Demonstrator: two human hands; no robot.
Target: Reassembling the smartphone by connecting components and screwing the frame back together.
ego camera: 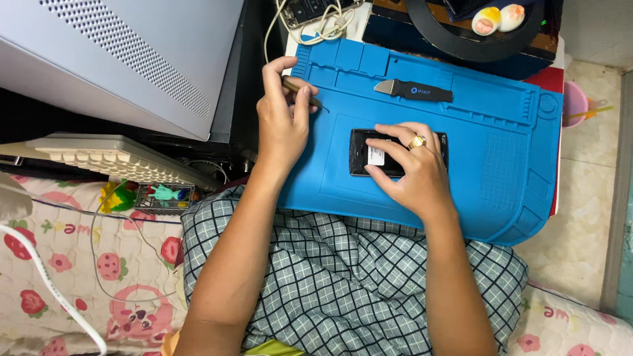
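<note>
- Phone (395, 153) lies back-open on the blue mat (501, 165), right hand (409, 168) pressing it flat.
- Left hand (282, 118) pinches a thin tool (300, 89); spudger (414, 90) untouched, so early days.

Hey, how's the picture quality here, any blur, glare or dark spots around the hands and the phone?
Head view: light is even and soft, with the blue mat bright and free of glare; the left hand and right hand are sharp, with only faint shadows; the opened phone reads dark, its inside hard to make out; the gap under the grey case is deep in shadow.
</note>
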